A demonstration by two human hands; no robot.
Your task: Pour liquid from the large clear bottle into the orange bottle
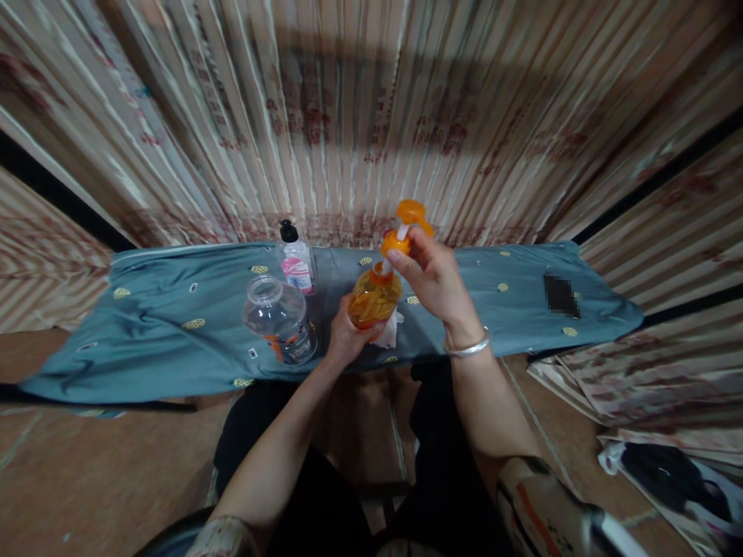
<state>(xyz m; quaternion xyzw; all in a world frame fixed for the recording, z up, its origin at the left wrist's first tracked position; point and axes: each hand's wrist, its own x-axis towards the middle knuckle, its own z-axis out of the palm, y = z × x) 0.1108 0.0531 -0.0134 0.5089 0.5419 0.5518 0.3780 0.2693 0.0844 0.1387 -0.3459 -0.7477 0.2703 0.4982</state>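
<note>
My left hand point(348, 334) is wrapped round an amber, see-through pump bottle point(376, 300), which tilts slightly above the cloth. Just over its neck, my right hand point(435, 275) pinches the orange pump head point(395, 244) by its collar. Part of a pale tube shows between the collar and the bottle's mouth; how deep it reaches inside I cannot tell. A crumpled white tissue point(390, 331) lies under the bottle. To the left stand a clear, uncapped plastic jar point(277, 317) and a clear bottle with a black pump and pink label point(297, 267).
A teal cloth with yellow pineapple prints point(156, 302) covers the narrow table. A dark, blurred-out flat object point(560, 295) lies at its right end. Pleated curtains point(348, 116) hang close behind. Dark and white items point(667, 480) are on the floor at the lower right.
</note>
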